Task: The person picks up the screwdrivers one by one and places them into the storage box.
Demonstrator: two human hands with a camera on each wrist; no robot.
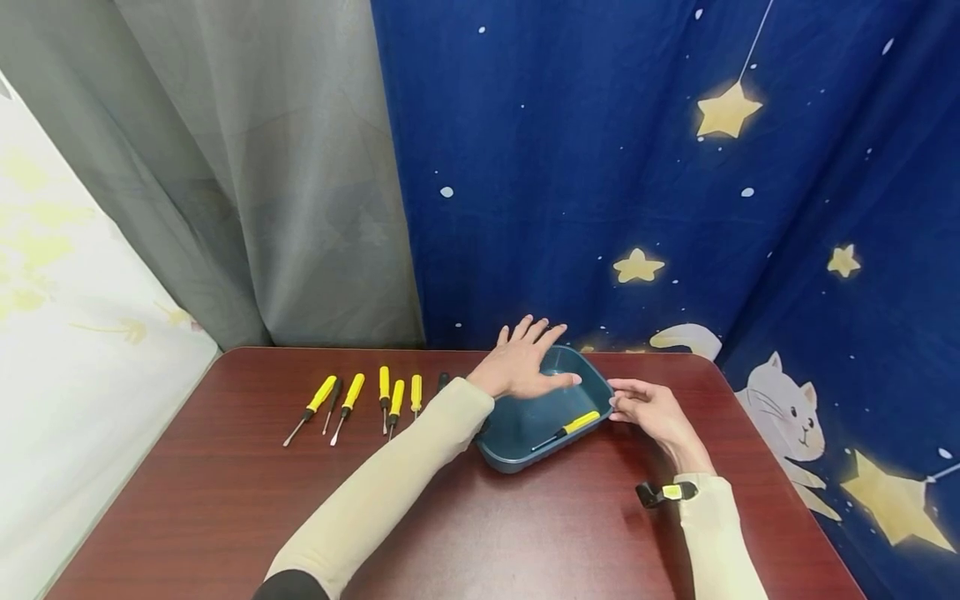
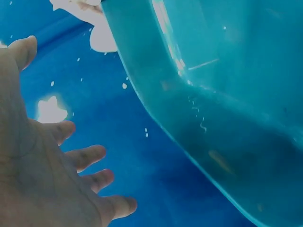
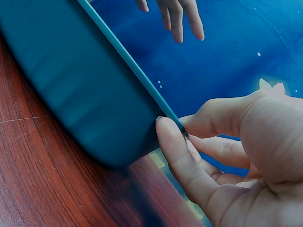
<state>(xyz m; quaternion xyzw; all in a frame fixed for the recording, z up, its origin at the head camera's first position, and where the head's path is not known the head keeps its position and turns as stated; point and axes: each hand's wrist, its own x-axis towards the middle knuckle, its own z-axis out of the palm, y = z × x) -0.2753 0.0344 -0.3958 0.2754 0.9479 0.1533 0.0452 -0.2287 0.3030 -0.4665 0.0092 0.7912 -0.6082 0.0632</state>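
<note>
A dark teal plastic basin (image 1: pixel 517 429) stands on the table, with a yellow-and-black screwdriver (image 1: pixel 580 422) lying inside along its near right wall. At the basin's right corner my right hand (image 1: pixel 654 414) pinches the rim; the right wrist view shows the thumb outside the wall and fingers on the other side. Over the basin's far left part, my left hand (image 1: pixel 522 367) is spread, fingers apart and holding nothing. In the left wrist view, a gap shows between the left hand (image 2: pixel 52 170) and the basin wall (image 2: pixel 189 123); whether they touch elsewhere is unclear.
Left of the basin lie several yellow-handled screwdrivers (image 1: pixel 352 392), a slim black-handled one (image 1: pixel 333 396) and a black handle (image 1: pixel 443 381) partly behind my left arm. The reddish-brown table (image 1: pixel 210 483) ends at a blue star-patterned curtain (image 1: pixel 525 167) and a grey curtain (image 1: pixel 322 208).
</note>
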